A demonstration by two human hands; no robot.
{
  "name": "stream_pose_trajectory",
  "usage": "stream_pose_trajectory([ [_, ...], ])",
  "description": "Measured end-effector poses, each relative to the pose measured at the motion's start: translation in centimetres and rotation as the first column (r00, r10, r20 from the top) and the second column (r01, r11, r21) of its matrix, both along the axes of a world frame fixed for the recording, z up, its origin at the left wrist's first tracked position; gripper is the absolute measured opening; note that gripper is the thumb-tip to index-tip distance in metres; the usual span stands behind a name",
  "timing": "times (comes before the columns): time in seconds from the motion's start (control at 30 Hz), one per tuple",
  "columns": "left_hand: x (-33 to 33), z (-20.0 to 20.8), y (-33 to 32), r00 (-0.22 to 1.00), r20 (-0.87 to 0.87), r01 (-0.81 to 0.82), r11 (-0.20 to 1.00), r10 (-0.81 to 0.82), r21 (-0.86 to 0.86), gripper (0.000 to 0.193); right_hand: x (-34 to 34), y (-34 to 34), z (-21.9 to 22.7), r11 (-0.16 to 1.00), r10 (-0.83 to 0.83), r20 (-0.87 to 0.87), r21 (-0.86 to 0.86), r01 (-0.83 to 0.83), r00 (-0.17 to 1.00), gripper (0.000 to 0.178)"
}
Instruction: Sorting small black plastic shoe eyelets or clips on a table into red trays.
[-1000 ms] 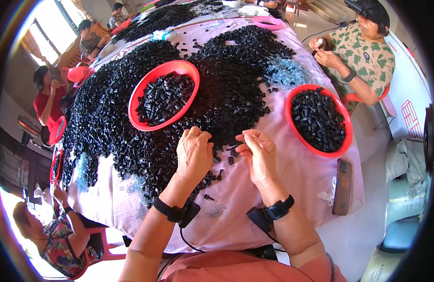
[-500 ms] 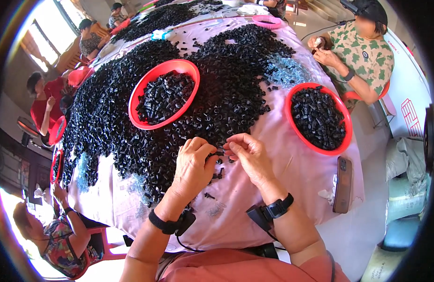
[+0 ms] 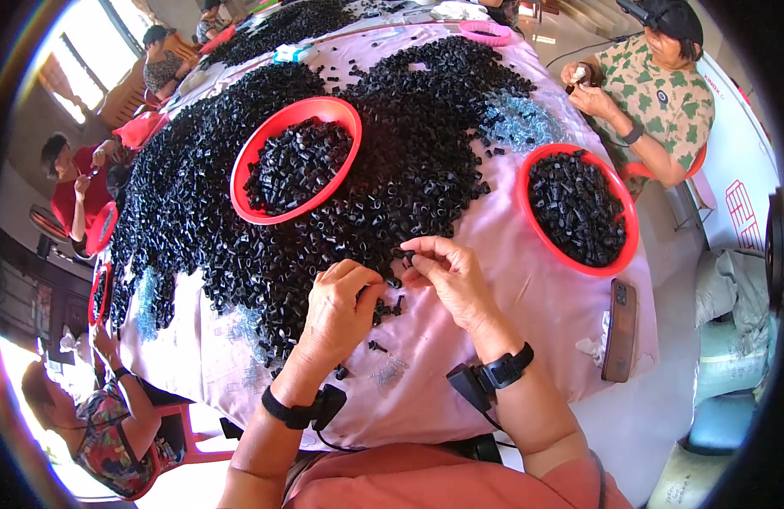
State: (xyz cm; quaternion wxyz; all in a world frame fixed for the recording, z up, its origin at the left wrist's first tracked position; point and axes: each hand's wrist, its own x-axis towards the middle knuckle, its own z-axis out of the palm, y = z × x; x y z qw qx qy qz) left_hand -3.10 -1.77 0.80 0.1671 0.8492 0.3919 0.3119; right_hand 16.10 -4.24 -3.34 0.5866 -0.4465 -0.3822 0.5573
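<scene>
My right hand (image 3: 450, 280) pinches a small black plastic part (image 3: 406, 256) between thumb and fingertips, at the near edge of the heap. To its left, my left hand (image 3: 344, 304) has its thumb and fingers pressed together; whatever they hold is hidden or too small to name. The hands are a short way apart. Beyond them spreads a large heap of small black plastic parts (image 3: 417, 157). A few loose black parts (image 3: 378, 346) lie by my left hand, near a small patch of thin clear pieces (image 3: 387, 373).
A red basin (image 3: 239, 174) of black parts sits on the heap; another red basin (image 3: 627, 222) stands at right. A phone (image 3: 619, 331) lies at the right table edge. Clear bluish pieces (image 3: 523, 120) are piled farther back. Several people sit around the pink-covered table (image 3: 485, 373).
My left hand has drawn back a little, down and left, widening the gap between the hands. The black part in my right fingertips now shows more clearly.
</scene>
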Motion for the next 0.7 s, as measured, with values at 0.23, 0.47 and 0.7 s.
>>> stream_pose_trajectory([
  [0.23,-1.3,0.2,-1.0,0.992,-0.103,-0.078,0.996,0.075,-0.033,0.008,0.4,-0.1,0.2,0.987,-0.133,-0.077,-0.099,0.126,0.988,0.011],
  [0.47,-2.1,-0.1,-1.1,0.974,-0.178,-0.133,0.99,0.138,0.039,0.009,0.2,-0.1,0.0,0.987,-0.158,-0.114,-0.049,0.153,0.981,0.009],
  [0.7,-0.4,0.3,-0.2,0.985,-0.15,-0.075,0.992,0.089,0.099,0.011,0.2,0.0,-0.2,0.985,-0.173,-0.107,-0.038,0.17,0.979,0.014],
])
